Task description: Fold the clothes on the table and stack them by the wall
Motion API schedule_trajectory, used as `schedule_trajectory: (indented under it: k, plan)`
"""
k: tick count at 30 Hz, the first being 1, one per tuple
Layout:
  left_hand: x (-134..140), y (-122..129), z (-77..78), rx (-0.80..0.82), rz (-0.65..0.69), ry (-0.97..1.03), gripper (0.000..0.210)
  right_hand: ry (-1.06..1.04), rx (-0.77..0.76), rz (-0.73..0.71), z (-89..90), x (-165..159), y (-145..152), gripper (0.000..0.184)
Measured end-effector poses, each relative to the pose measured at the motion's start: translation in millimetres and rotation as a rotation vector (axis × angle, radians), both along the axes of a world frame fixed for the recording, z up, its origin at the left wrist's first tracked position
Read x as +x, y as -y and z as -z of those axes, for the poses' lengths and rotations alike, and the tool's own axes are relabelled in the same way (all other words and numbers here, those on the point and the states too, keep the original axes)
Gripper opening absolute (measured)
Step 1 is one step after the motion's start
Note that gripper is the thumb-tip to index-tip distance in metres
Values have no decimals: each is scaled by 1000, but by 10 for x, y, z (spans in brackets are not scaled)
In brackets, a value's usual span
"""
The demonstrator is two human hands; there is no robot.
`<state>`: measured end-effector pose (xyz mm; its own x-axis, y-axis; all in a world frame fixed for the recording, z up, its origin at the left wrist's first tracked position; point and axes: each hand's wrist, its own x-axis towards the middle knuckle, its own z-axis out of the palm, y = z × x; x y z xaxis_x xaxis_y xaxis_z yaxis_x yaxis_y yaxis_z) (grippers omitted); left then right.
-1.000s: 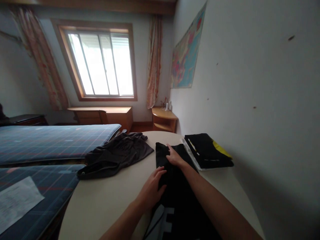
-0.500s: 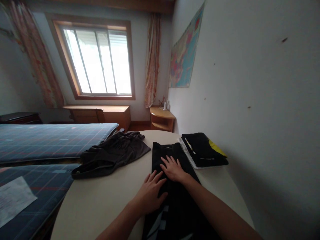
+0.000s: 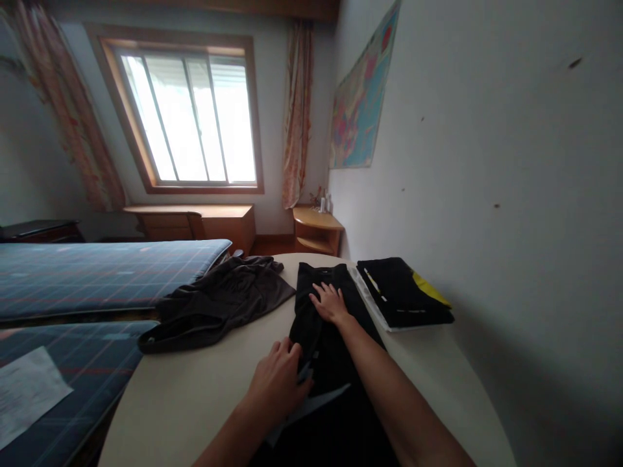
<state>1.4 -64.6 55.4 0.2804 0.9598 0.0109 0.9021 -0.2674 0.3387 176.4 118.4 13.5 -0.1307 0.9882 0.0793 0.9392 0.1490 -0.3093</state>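
A long black garment (image 3: 335, 350) with pale grey patches lies lengthwise on the round cream table (image 3: 209, 395). My right hand (image 3: 331, 303) rests flat on its far part, fingers spread. At the garment's left edge, my left hand (image 3: 278, 376) has its fingers curled round the cloth, which bunches beside the thumb. To the left, a crumpled dark grey-brown garment (image 3: 228, 301) hangs partly over the table's rim. To the right, a folded black garment with a yellow patch (image 3: 403, 292) sits on something white and flat.
Two plaid mattresses (image 3: 97, 275) stand left of the table, the nearer one with a white paper (image 3: 29, 395) on it. A wall (image 3: 511, 162) runs close along the right. Beyond are a desk (image 3: 219, 220) and a corner shelf (image 3: 317, 220).
My left hand has closed on the garment's left edge and moved slightly left and nearer. My right hand has slid farther up the cloth. The garment has shifted a little away from me.
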Motion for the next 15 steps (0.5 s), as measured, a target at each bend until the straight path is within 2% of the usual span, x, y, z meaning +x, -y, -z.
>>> schedule_trajectory:
  k: [4, 9, 13, 15]
  plan:
    - [-52, 50, -71, -81, -91, -91, 38, -14, 102, -4, -74, 30, 145, 52]
    - [-64, 123, -87, -167, -52, -137, 50, -6, 129, 6, -121, 144, 489, 50]
    - [-120, 137, -100, -161, 19, -149, 60, 28, 8, -33, -112, 267, 795, 55]
    - [-176, 121, -130, -141, 14, -134, 53, 52, -95, -76, -90, 303, 934, 65]
